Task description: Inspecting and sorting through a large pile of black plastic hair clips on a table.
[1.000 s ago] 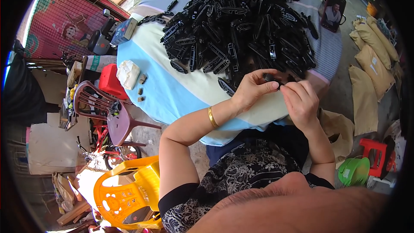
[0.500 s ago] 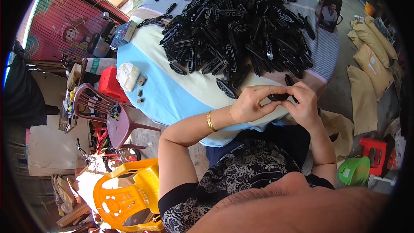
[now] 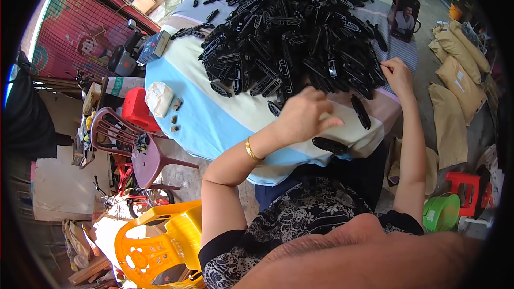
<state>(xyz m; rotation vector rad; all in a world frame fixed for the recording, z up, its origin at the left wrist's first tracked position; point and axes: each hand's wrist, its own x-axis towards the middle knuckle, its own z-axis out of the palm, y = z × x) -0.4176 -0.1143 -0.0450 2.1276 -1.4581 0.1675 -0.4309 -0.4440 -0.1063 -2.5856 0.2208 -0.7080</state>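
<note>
L hand, fingers curled, thumb out, was nr front of big heap of blk oblong plastic pcs on striped-cloth-covered surface; R hand was at heap's R edge. Loose blk oblong pc lay between hands, another blk pc nr surface's front edge.

A pale label marks a brown sack at right, its print too small to read. Below, a whitish sticker on a green bucket is equally illegible. At far left, a blue-and-grey box bears fine markings and a white wrapper shows green print, neither readable.
</note>
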